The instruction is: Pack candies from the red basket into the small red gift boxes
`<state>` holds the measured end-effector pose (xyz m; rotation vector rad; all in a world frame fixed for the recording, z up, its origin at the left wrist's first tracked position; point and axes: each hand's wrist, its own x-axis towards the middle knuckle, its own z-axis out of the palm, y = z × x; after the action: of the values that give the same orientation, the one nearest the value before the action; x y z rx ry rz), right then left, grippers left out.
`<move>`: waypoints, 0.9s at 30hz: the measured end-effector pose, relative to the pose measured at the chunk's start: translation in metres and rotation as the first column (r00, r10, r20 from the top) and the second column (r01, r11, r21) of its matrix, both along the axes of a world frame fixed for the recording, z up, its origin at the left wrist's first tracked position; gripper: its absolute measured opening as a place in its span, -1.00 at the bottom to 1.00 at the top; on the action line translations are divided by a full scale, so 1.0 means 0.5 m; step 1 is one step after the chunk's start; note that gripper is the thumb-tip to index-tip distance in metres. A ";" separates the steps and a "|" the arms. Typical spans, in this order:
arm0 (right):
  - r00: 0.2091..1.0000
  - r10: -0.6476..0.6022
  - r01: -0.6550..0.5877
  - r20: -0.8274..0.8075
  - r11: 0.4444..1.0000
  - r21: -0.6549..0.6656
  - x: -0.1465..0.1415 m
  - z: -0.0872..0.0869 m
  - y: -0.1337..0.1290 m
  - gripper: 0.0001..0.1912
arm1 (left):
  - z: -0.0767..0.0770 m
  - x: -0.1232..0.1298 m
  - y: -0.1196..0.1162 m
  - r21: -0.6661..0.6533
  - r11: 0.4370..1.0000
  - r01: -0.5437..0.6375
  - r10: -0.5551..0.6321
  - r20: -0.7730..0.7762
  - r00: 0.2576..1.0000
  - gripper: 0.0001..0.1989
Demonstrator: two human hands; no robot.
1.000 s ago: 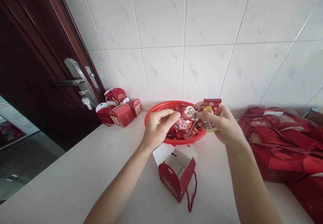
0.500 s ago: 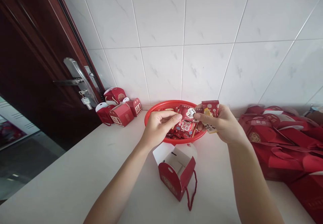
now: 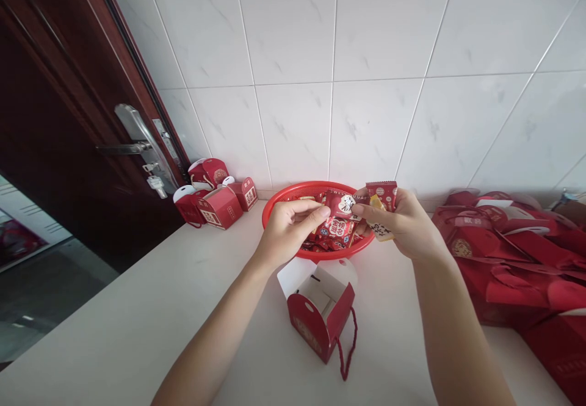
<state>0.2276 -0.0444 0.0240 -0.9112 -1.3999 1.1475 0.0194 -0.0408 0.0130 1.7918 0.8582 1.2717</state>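
My left hand (image 3: 292,230) pinches the left edge of a red candy packet (image 3: 339,205) over the basket. My right hand (image 3: 405,223) grips the other side of that packet and also holds a dark red packet (image 3: 382,193) and a yellow-and-white one (image 3: 381,231). Beneath both hands, a red plastic basket (image 3: 271,203) contains more red wrapped packets (image 3: 337,230). Nearer to me stands an open red box (image 3: 307,328) with raised white-lined flaps and a red cord handle (image 3: 350,351). Its inside is white.
Several small red boxes (image 3: 222,208) stand at the table's back left, by a dark door (image 3: 59,101) with a metal handle. A large pile of red boxes (image 3: 513,247) covers the right side. A tiled wall (image 3: 293,131) rises behind the white table (image 3: 137,326).
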 end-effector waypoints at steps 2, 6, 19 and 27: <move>1.000 -0.003 0.003 0.001 1.000 0.000 -0.001 0.002 -0.001 -0.74 | 0.000 0.000 0.001 -0.007 1.000 0.000 0.000 -0.001 1.000 -0.66; 1.000 -0.011 0.011 0.002 1.000 0.004 -0.001 0.005 -0.003 -0.77 | -0.005 -0.001 0.005 -0.005 1.000 -0.012 0.012 0.007 1.000 -0.66; 1.000 -0.021 0.021 -0.017 1.000 0.000 0.003 0.000 0.003 -0.77 | -0.008 -0.001 0.008 -0.067 0.998 -0.006 0.009 0.047 0.999 -0.77; 0.999 -0.032 0.033 -0.020 0.999 0.007 0.004 -0.001 0.001 -0.75 | -0.009 -0.003 0.007 -0.048 0.999 -0.015 0.016 0.029 0.999 -0.76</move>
<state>0.2296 -0.0442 0.0235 -0.9125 -1.3677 1.1238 0.0179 -0.0373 0.0084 1.7286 0.8805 1.2741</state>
